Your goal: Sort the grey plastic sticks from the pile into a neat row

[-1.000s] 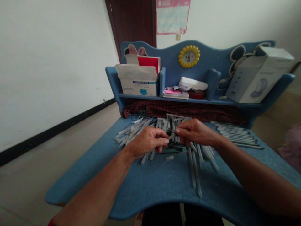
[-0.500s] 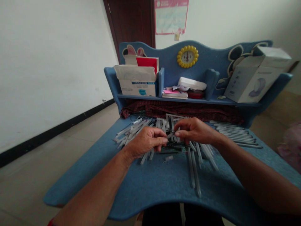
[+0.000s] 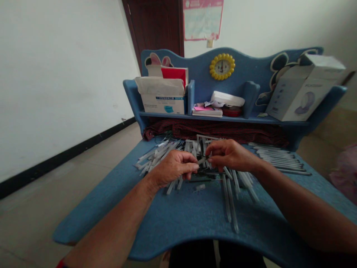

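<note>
Above the middle of the desk, my left hand is closed in a pinch on one end of a small translucent piece that looks like a pen cap. At the piece's other end, the thumb and fingertips of my right hand pinch together; a small dark bit shows there, too small to name. Below the hands lies a loose clear cap. Clear pen barrels are heaped behind and to the left. Thin dark rods like refills lie under the fingers. Two long clear barrels point toward me.
Several finished-looking pens lie in a row at the right. A checked cloth is tucked under the shelf. The shelf carries a mask box, papers and a white carton. The blue desk has a curved front edge.
Almost nothing differs. Both hands keep their pinch at the small translucent piece, with only a slight shift of the right fingers.
</note>
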`<state>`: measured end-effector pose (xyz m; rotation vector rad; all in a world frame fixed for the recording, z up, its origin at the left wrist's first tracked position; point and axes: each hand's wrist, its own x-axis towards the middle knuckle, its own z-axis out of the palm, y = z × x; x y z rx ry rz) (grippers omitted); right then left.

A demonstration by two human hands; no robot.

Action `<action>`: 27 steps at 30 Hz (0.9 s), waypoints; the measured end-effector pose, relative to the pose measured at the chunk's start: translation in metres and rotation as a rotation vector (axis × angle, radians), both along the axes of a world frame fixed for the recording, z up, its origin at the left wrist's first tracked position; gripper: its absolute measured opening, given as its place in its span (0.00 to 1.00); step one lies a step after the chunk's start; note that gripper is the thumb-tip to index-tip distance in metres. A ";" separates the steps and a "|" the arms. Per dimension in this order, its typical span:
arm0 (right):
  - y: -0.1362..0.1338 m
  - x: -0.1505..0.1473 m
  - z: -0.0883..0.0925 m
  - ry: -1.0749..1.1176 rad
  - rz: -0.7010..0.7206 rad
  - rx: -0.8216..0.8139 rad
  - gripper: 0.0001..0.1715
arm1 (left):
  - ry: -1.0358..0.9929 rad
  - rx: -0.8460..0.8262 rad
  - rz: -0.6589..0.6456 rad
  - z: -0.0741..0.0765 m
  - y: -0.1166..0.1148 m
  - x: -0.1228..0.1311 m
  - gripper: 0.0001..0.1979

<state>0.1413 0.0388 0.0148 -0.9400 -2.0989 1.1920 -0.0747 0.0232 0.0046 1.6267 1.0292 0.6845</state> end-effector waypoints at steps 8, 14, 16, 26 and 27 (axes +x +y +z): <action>0.000 0.001 0.002 -0.052 0.027 0.009 0.16 | -0.013 -0.015 0.005 0.003 -0.003 0.002 0.08; 0.001 -0.001 -0.003 -0.018 0.021 -0.020 0.11 | 0.012 0.011 -0.012 0.000 -0.001 0.000 0.08; 0.001 -0.002 -0.005 -0.028 0.025 -0.024 0.11 | 0.046 0.070 -0.015 -0.003 0.001 0.000 0.08; 0.002 -0.002 0.000 -0.045 -0.048 -0.037 0.13 | 0.331 0.899 0.059 -0.010 0.001 0.004 0.04; 0.001 -0.002 0.001 -0.040 -0.053 -0.037 0.13 | 0.340 0.961 0.066 -0.010 0.001 0.005 0.04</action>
